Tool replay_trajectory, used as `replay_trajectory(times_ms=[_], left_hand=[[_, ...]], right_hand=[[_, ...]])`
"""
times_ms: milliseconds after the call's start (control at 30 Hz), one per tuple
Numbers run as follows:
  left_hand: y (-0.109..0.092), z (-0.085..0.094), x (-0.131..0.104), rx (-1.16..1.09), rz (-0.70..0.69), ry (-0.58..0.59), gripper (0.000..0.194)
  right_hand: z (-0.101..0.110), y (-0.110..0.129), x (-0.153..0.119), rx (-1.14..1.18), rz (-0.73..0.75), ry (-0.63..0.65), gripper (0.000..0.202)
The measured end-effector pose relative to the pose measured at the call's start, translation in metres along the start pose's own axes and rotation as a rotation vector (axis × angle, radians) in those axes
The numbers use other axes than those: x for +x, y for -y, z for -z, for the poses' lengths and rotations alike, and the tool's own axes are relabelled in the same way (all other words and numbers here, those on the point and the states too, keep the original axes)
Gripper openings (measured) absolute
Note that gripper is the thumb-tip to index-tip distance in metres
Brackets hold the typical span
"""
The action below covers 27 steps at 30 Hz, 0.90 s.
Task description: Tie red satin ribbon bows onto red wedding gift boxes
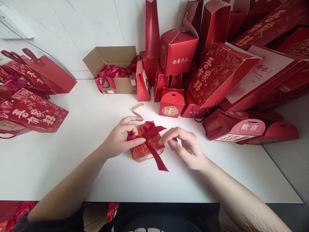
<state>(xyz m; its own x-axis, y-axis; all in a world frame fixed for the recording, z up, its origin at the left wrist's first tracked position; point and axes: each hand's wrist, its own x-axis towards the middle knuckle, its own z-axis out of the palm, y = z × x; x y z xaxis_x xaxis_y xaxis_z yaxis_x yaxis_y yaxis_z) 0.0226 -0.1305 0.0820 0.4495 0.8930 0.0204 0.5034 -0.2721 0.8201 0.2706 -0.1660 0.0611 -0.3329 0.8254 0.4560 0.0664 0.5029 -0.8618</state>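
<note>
A small red and gold patterned box [152, 143] lies on the white table in front of me. Around it runs a dark red ribbon [156, 155] tied in a bow on top, one tail hanging over the near side. My left hand [124, 135] holds the box and ribbon at the left, its thumb on the ribbon by the knot. At the box's right edge is my right hand [184, 146], thumb and forefinger curled near the end of a bow loop. Whether those fingertips pinch anything is not clear. Twisted gold cord shows along the box's lower edge.
Behind stands an open cardboard box [120, 86] of red ribbons. A folded tan strip [137, 110] lies beyond my left hand. Red gift boxes [172, 104] are piled at the back right, and red gift bags [36, 111] stand at the left. The table's front edge [154, 202] is near me.
</note>
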Motion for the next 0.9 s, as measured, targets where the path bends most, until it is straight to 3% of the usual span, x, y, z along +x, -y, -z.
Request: replay_trajectory(times_ms=[100, 233, 367, 500, 600, 900], left_hand=[[-0.002, 0.003, -0.003, 0.025, -0.014, 0.031, 0.031], [-0.003, 0.004, -0.004, 0.026, -0.008, 0.034, 0.036], [-0.002, 0.004, -0.005, 0.023, -0.006, 0.018, 0.039], [-0.002, 0.003, -0.004, -0.001, -0.002, 0.041, 0.031], [-0.001, 0.002, -0.003, -0.031, 0.006, 0.058, 0.029], [0.006, 0.007, 0.000, -0.042, 0.004, 0.058, 0.033]], right_hand=[[0.000, -0.016, 0.007, -0.002, -0.260, -0.246, 0.019], [-0.005, -0.037, 0.016, 0.230, -0.525, -0.132, 0.039], [-0.003, -0.035, 0.018, 0.347, -0.438, -0.108, 0.035], [0.010, -0.022, 0.016, 0.283, -0.311, -0.002, 0.014], [0.019, -0.018, 0.014, 0.203, -0.309, 0.059, 0.013], [0.030, -0.028, 0.014, 0.179, -0.345, 0.084, 0.007]])
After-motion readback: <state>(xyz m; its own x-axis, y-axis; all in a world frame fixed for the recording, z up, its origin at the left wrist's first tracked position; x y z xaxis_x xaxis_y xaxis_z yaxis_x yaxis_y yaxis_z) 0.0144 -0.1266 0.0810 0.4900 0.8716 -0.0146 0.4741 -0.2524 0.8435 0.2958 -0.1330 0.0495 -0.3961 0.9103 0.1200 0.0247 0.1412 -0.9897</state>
